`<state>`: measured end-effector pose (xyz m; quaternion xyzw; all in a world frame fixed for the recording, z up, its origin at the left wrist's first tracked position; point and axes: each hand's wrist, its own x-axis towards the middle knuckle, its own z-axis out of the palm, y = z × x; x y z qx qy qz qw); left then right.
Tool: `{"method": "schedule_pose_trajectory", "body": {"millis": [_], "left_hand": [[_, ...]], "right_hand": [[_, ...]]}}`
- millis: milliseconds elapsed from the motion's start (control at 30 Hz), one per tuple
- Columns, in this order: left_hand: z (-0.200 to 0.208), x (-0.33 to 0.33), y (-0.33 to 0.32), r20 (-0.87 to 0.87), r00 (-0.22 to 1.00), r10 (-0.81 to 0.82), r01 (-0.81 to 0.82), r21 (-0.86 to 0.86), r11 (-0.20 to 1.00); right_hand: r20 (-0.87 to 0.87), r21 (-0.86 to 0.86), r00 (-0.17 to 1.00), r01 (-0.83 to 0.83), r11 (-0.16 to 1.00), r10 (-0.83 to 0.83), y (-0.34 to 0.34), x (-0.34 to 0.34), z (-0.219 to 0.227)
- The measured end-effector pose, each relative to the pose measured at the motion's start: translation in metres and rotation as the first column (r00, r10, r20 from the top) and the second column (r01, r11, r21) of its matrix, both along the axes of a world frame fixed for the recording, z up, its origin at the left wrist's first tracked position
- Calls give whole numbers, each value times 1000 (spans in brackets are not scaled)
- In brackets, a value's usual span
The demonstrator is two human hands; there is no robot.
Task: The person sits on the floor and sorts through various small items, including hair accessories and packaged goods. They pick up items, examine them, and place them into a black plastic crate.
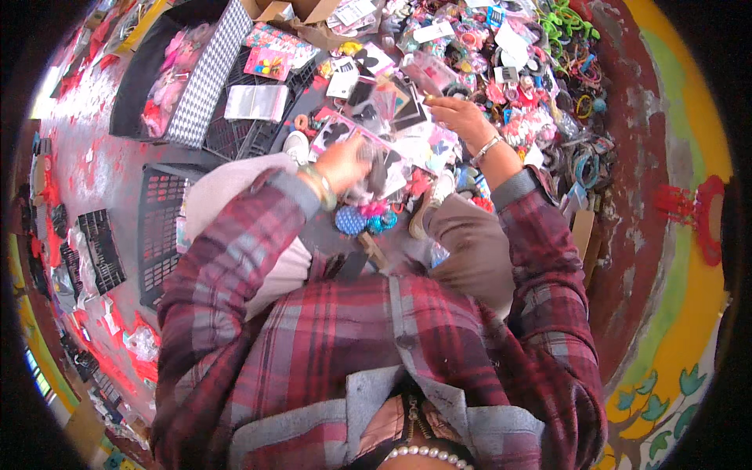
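Note:
My left hand point(345, 162), blurred by motion, has its fingers curled in over the near edge of a heap of small accessories. Beside those fingers is a smeared dark grey thing point(377, 176), which I cannot make out. My right hand point(464, 121) reaches over the heap with its fingers stretched to the left, nothing visible in them. Close to its fingertips lie dark-framed cards point(407, 110). White and pink cards with black shapes point(333, 131) lie just beyond my left hand. A blue dotted round piece point(350, 220) and a teal shiny one point(382, 221) rest between my legs.
Hair ties and packaged trinkets point(509, 78) spread to the right, with green loops point(568, 19) at the back. At left stand a houndstooth-sided box point(207, 74) of pink items, a clear packet point(257, 103) on black crates, and another black crate point(160, 227). A painted wall point(689, 117) curves along the right.

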<state>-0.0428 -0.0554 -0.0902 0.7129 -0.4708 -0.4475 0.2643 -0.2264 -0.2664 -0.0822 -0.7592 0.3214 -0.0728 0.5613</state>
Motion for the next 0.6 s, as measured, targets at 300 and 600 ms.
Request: {"method": "schedule_pose_trajectory", "body": {"millis": [300,600], "left_hand": [[63,1,-49,-922,383,-51,-84,-90,992],[-153,44,-34,590,678,-439,450,139,882]], "right_hand": [[340,15,922,190,982,-184,98,33,48],[618,743,484,-100,662,-619,42,-9,91]]}}
